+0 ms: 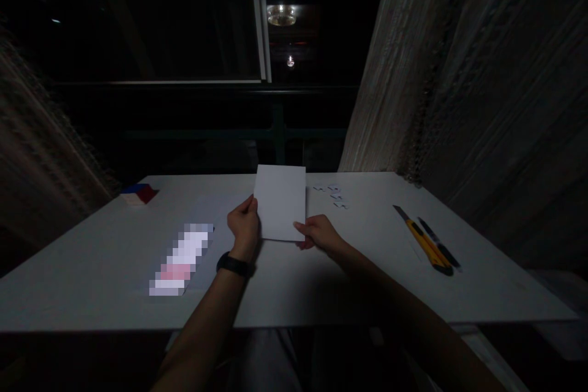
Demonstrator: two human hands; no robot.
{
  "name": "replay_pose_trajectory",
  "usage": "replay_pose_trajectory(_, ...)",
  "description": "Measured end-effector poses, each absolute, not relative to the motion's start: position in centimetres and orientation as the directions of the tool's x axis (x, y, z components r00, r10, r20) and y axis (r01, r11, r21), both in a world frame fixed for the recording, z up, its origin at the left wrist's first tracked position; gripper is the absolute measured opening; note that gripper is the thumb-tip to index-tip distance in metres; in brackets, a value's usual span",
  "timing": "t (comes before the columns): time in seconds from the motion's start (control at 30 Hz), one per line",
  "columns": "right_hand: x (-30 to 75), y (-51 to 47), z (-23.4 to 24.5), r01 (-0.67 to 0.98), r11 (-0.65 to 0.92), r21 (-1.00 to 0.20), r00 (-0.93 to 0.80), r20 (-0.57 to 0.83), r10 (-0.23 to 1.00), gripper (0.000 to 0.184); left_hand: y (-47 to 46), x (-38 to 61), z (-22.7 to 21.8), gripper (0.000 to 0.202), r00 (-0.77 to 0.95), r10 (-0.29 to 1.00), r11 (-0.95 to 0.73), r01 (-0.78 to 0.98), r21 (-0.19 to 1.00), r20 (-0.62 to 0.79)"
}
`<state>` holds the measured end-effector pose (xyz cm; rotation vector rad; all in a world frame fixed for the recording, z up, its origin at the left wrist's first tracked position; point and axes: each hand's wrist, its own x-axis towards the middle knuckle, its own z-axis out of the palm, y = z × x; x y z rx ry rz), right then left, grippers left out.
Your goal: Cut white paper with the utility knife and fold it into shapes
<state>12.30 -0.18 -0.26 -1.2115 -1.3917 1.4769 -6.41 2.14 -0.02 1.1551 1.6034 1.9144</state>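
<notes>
A white sheet of paper [281,202], or a thin stack of it, is held up over the middle of the table, its blank face towards me. At its left edge my left hand [244,225] is closed, fingers curled behind and thumb at the side. My right hand [319,233] pinches the lower right corner, with the thumb on the front face. Just right of the paper lie several small white jigsaw-like pieces [337,196], dim in this light. What is behind the sheet is hidden.
On the white table [285,294], a lit, pixelated phone-like screen [181,260] lies at left. A red, blue and pale block [138,194] sits far left. A yellow utility knife [425,245] with its blade out and a dark pen [438,242] lie right. Curtains [381,73] hang behind.
</notes>
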Motion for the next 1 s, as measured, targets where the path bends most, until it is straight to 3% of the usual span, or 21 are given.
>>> replay_pose_trajectory(0.13,12.3,-0.1,0.1,0.166,-0.108,-0.98,-0.208,-0.142,0.968,0.041,2.2,-6.3,0.2,0.038,-0.608,0.714,-0.334,0.14,0.932,0.347)
replay_pose_trajectory(0.4,12.4,-0.4,0.2,0.296,0.092,-0.951,-0.135,0.053,0.989,0.051,2.0,-6.1,0.3,0.041,-0.602,0.723,-0.359,0.092,0.929,0.339)
replay_pose_trajectory(0.77,12.6,0.0,-0.2,-0.041,0.048,-0.998,-0.283,0.058,0.957,0.041,1.7,-6.1,1.1,0.041,-0.591,0.751,-0.35,0.018,0.936,0.293)
replay_pose_trajectory(0.9,13.8,0.9,0.0,-0.145,-0.001,-0.989,-0.114,0.016,0.993,0.038,1.4,-5.5,1.3,0.048,-0.35,0.926,-0.185,-0.101,0.978,0.139)
replay_pose_trajectory(1.0,15.1,1.6,0.5,-0.224,-0.036,-0.974,0.01,-0.039,0.999,0.036,1.1,-5.0,1.2,0.051,-0.205,0.977,-0.083,-0.108,0.991,0.06)
